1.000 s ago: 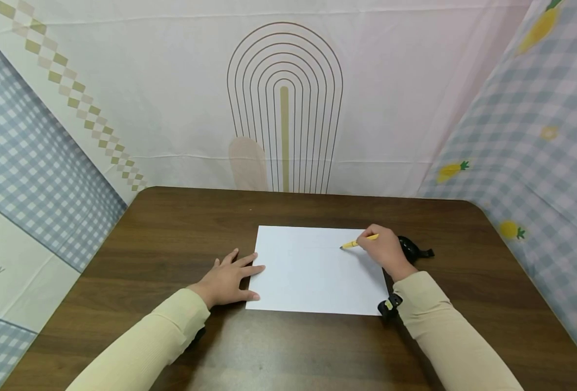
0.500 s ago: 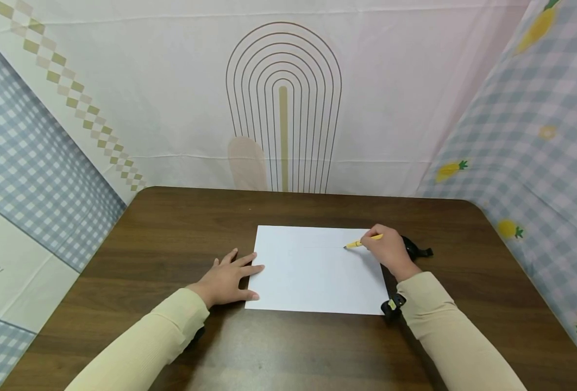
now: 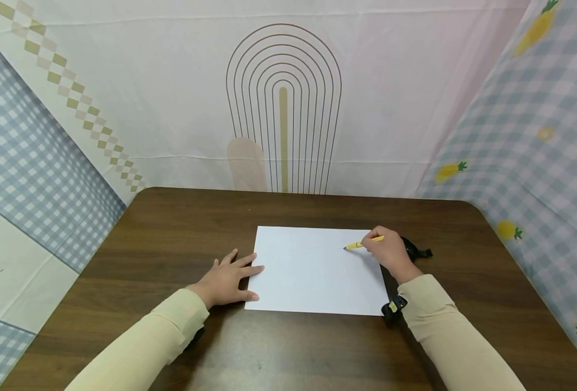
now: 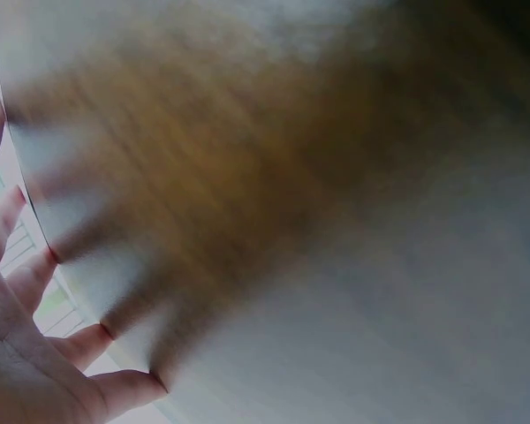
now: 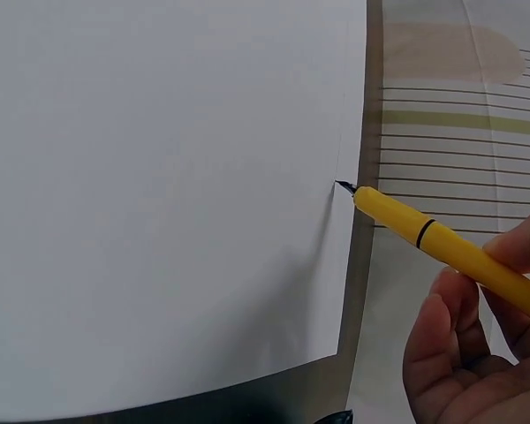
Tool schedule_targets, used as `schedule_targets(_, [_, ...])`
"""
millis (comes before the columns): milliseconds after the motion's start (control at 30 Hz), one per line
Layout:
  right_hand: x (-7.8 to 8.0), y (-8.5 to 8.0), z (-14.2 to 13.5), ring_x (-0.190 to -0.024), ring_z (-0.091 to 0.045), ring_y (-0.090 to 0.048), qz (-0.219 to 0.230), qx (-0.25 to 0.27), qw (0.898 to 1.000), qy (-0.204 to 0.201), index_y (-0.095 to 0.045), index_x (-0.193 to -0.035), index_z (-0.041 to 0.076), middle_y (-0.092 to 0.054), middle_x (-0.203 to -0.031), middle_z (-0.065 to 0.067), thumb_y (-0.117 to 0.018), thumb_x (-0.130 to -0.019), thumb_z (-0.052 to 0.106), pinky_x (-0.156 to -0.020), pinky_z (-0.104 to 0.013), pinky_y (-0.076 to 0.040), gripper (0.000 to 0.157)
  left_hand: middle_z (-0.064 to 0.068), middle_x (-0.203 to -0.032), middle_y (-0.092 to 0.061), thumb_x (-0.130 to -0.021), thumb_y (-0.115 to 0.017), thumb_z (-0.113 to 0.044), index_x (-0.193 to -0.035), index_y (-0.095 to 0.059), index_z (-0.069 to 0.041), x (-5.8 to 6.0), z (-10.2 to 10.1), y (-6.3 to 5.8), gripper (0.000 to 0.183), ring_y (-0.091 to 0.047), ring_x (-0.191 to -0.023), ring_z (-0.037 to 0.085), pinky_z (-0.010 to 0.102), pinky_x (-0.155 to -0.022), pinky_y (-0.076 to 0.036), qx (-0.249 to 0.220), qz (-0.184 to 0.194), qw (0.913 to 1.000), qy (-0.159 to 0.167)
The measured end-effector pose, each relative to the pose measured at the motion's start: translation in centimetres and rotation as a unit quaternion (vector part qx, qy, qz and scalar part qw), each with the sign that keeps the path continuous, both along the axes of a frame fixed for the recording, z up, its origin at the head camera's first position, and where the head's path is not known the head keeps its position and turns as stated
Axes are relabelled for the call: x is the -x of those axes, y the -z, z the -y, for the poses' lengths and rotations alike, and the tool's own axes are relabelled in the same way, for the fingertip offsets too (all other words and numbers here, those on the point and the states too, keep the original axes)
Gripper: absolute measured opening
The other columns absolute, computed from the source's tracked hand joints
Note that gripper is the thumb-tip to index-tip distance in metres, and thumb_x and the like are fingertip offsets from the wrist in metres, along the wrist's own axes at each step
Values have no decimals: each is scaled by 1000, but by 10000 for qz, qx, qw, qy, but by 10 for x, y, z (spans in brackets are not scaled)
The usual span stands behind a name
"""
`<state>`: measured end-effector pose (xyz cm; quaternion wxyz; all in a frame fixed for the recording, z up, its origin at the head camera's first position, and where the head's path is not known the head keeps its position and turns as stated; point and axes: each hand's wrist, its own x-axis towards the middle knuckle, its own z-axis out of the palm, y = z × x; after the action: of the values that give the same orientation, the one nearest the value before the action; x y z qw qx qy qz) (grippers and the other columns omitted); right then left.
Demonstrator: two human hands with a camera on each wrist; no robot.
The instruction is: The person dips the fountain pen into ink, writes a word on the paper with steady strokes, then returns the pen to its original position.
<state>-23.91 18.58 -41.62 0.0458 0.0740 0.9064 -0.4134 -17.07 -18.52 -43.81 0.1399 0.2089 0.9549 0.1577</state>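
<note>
A white sheet of paper lies on the dark wooden table. My right hand grips a yellow pen near the sheet's upper right, its dark tip touching the paper at the end of a faint line. The right wrist view shows the pen held between curled fingers, tip on the paper. My left hand lies flat, its straight fingers pressing the sheet's left edge. The left wrist view is blurred, showing only fingers against the table.
A black strap-like object lies on the table just right of my right hand. Patterned cloth walls close in the table at the back and on both sides. Both arms wear pale yellow sleeves.
My right hand and the pen tip have slid slightly to the right along the faint line on the paper. The left hand has stayed in place.
</note>
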Motion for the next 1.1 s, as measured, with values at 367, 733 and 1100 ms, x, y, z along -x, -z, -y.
schedule_targets(367, [2,-1,7,-87,-26,-58,18,481,9985,242,-64,-104,2,-64,-104,-17,-56,-92,20,-69,-28,-46,22,5,-157,-29,-84,-70,-50,-144,-49,-25,-1,0,-2,69,-13,-144,46,75,-102,-17,-30,10,10000,23])
schedule_targets(733, [10,1,17,-92,-27,-59,131,749,9965,350,-62,-107,3,-63,-110,-18,-55,-93,21,-76,-32,-49,24,3,-158,-28,-84,-69,-49,-144,-48,-26,1,0,0,68,-12,-144,45,75,-102,-16,-48,7,10000,26])
schedule_targets(1100, [16,5,27,-94,-28,-61,47,853,9959,309,-62,-105,2,-63,-109,-18,-56,-92,20,-77,-32,-51,23,2,-158,-27,-84,-69,-51,-144,-48,-28,1,0,3,68,-11,-145,44,74,-103,-16,-16,21,10000,10])
